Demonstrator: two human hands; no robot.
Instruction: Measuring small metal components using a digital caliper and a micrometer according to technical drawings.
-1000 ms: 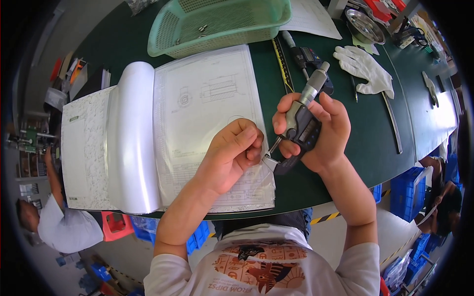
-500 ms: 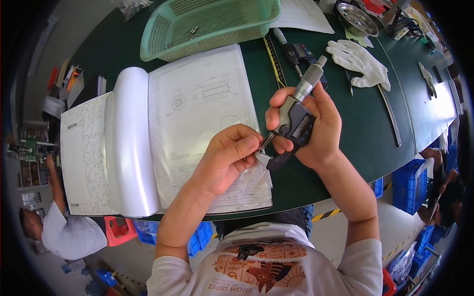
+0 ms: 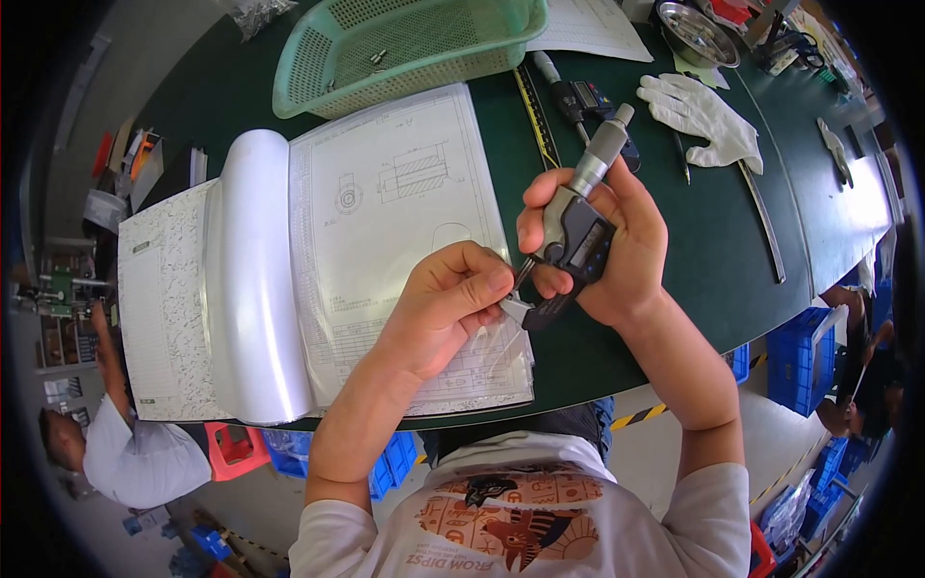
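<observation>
My right hand (image 3: 621, 241) is wrapped round a digital micrometer (image 3: 578, 236), its thimble pointing up and to the right and its dark frame resting in the palm. My left hand (image 3: 453, 299) pinches a small metal part at the micrometer's jaws; the fingers hide most of it, so its shape cannot be made out. Both hands are above the right edge of an open binder (image 3: 405, 250) with a technical drawing in a clear sleeve. Beyond the right hand lies a second digital micrometer (image 3: 583, 94) on the green table.
A green plastic basket (image 3: 414, 82) with a few small metal pieces stands at the back. To the right are a white glove (image 3: 708, 125), a thin metal strip (image 3: 761, 222) and a metal bowl (image 3: 699, 37). A person in a white shirt (image 3: 145, 453) sits at the far left.
Both hands keep their holds on the micrometer and the small part, with only a very slight shift. At the far right, another person's hands have moved.
</observation>
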